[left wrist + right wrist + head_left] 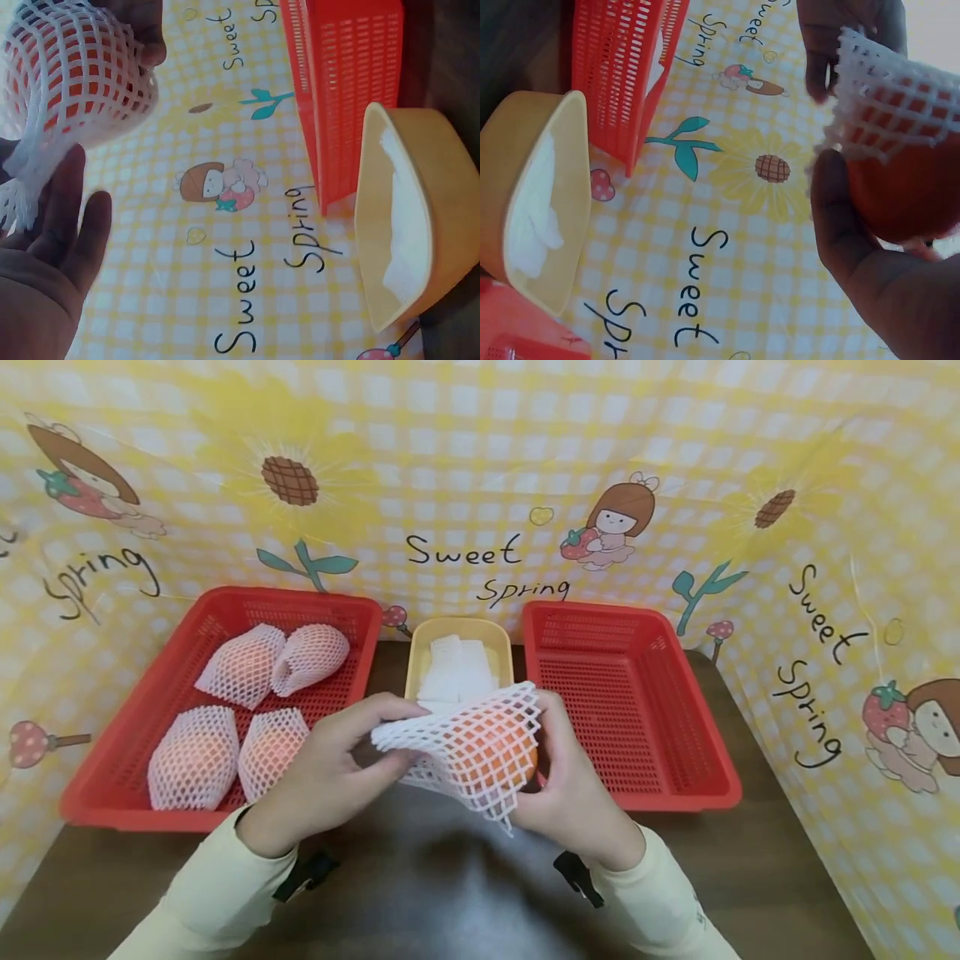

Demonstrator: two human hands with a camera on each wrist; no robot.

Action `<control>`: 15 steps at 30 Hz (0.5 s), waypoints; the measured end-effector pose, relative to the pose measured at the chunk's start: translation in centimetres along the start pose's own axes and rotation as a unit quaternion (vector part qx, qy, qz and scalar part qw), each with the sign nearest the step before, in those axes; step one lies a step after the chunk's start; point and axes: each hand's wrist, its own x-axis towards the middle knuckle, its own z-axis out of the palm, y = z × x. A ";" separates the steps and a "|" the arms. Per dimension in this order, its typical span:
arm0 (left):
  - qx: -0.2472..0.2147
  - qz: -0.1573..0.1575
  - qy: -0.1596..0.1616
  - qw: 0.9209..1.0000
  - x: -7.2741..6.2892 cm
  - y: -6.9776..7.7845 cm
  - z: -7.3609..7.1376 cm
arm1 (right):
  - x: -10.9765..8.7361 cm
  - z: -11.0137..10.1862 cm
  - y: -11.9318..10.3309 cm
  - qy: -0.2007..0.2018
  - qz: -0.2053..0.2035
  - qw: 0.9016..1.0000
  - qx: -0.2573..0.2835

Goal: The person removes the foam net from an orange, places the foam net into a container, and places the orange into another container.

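Note:
An orange round fruit sits inside a white foam net sleeve, held up over the table in front of the yellow tray. My left hand pinches the gathered, narrow end of the sleeve between thumb and fingers. On the other side my right hand grips the fruit near the sleeve's wide, open end. In the right wrist view, part of the fruit's bare skin shows beyond the net's edge, against the right palm. The left wrist view shows the net stretched over most of the fruit.
At the left, a red basket holds several netted fruits. The yellow tray in the middle contains flat white foam sleeves. A second red basket stands at the right, its slotted bottom showing. Behind hangs a yellow checked cloth.

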 end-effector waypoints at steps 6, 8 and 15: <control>0.046 0.014 0.036 0.998 -1.0 0.0 -1.2 | 0.5 -2.0 0.2 0.065 -0.003 0.998 -0.015; 0.057 -0.006 0.035 0.998 -1.6 -0.1 -1.7 | 1.0 -3.5 0.0 0.077 -0.002 0.996 -0.042; 0.086 -0.063 0.030 0.994 -3.7 -0.5 -2.2 | 3.8 -10.2 -0.6 0.128 0.043 0.977 -0.165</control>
